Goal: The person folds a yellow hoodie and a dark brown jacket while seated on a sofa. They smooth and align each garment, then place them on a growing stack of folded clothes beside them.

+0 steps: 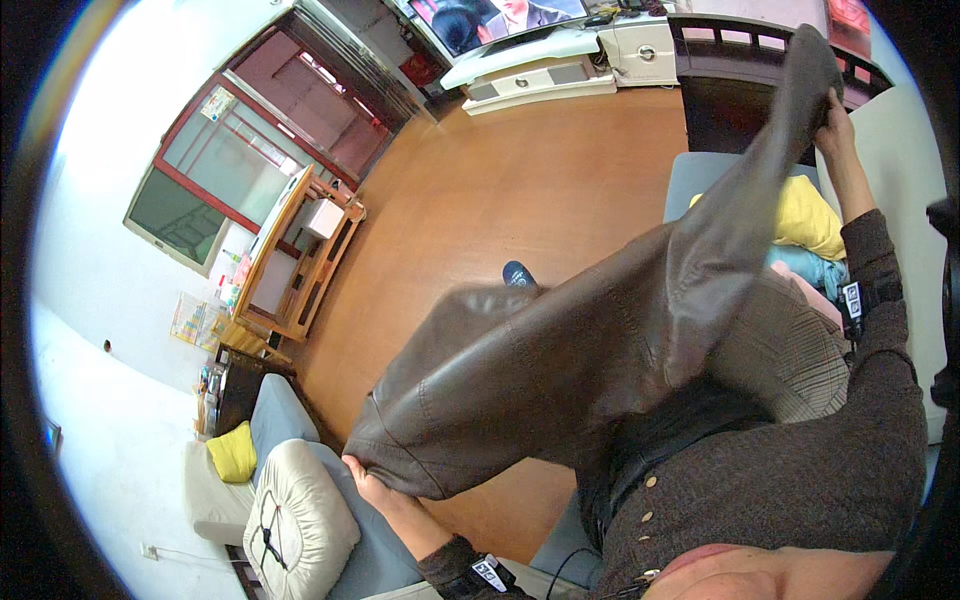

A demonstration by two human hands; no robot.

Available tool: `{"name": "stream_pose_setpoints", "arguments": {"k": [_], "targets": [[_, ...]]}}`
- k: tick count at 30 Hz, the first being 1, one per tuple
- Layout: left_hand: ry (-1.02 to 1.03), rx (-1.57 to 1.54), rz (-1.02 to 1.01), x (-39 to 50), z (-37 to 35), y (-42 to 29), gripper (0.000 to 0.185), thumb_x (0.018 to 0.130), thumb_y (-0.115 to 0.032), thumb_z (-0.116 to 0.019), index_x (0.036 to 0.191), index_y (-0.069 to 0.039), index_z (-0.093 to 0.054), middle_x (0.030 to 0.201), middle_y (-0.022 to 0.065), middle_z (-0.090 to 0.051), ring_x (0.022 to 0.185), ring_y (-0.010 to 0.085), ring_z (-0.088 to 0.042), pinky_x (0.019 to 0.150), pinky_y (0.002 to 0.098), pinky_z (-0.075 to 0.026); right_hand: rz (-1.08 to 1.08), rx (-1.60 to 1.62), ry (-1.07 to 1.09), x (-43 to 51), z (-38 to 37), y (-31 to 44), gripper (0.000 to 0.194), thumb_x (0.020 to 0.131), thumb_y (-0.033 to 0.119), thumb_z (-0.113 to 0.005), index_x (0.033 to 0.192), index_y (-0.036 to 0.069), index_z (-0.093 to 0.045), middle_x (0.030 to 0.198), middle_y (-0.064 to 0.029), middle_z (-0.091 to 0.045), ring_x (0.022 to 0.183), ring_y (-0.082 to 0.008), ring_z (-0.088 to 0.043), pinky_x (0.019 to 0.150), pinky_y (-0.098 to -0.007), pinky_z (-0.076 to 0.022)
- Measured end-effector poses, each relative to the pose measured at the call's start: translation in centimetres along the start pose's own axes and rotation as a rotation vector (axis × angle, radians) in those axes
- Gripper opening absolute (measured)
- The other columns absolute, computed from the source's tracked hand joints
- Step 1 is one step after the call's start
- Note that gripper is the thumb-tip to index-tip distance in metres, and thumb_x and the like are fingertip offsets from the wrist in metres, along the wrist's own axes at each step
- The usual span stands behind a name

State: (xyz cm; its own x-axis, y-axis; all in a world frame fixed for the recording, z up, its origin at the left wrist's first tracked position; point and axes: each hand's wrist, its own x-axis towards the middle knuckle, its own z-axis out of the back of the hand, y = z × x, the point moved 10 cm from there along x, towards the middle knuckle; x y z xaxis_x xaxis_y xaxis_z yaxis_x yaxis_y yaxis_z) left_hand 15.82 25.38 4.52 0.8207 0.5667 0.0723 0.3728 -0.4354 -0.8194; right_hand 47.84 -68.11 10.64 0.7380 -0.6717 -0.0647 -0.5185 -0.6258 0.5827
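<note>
A dark brown leather or leather-look garment is stretched on a slant in front of my body. My left hand grips its seamed lower-left edge, with the fingers partly folded behind the material. Up at the right, my right hand holds the end of a long narrow part, possibly a sleeve. The garment sags and creases between both hands, and the right-hand part is slightly blurred. Grey-brown checked cloth shows beneath it, close to my right forearm.
Yellow cloth and light blue cloth lie on the grey-blue seat at right. A dark blue slipper is on the wooden floor. A round cream cushion sits on the left sofa. A television stands ahead.
</note>
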Motion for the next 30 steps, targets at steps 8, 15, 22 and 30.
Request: {"name": "stream_pose_setpoints", "arguments": {"k": [8,15,22,30], "targets": [[0.114,-0.145,0.099,-6.7,-2.8,5.2,0.058,0.104,-0.049,-0.043,0.122,0.004,-0.057,0.126,0.0196,-0.063,0.115,0.0372,-0.06,0.104,0.0535,-0.045,0.326,-0.636,0.047,8.8,8.3,7.6,0.052,0.097,0.045,-0.06,0.116,-0.003,-0.065,0.098,-0.0113,-0.07,0.08,-0.0224,-0.066,0.072,-0.0381,-0.0522],[-0.518,0.014,0.476,-9.0,2.1,19.4,0.048,0.1,-0.037,-0.047,0.128,0.0,-0.058,0.131,0.0156,-0.062,0.118,0.0343,-0.059,0.107,0.0505,-0.042,0.106,-1.09,0.085,8.6,17.5,-1.6,0.038,0.099,0.022,-0.056,0.127,-0.002,-0.058,0.119,-0.0133,-0.064,0.104,-0.0268,-0.06,0.094,-0.0388,-0.0455],[-0.29,-0.252,0.635,-13.7,-1.0,30.5,0.046,0.1,-0.03,-0.044,0.135,-0.001,-0.053,0.141,0.0149,-0.055,0.13,0.0349,-0.05,0.115,0.0512,-0.034,0.594,-1.791,0.563,-6.6,8.9,-4.2,0.059,0.083,0.013,-0.07,0.137,0.002,-0.051,0.138,-0.0221,-0.053,0.131,-0.0377,-0.049,0.112,-0.0419,-0.0382],[-0.098,0.177,0.341,-15.6,-5.0,28.4,0.058,0.095,-0.024,-0.062,0.142,0.004,-0.043,0.139,0.0145,-0.052,0.124,0.0298,-0.052,0.109,0.0407,-0.039,0.232,-1.441,1.873,-31.3,1.1,-13.8,0.064,0.074,0.032,-0.081,0.131,0.011,-0.061,0.138,-0.0165,-0.055,0.126,-0.036,-0.053,0.108,-0.0459,-0.0414]]}}
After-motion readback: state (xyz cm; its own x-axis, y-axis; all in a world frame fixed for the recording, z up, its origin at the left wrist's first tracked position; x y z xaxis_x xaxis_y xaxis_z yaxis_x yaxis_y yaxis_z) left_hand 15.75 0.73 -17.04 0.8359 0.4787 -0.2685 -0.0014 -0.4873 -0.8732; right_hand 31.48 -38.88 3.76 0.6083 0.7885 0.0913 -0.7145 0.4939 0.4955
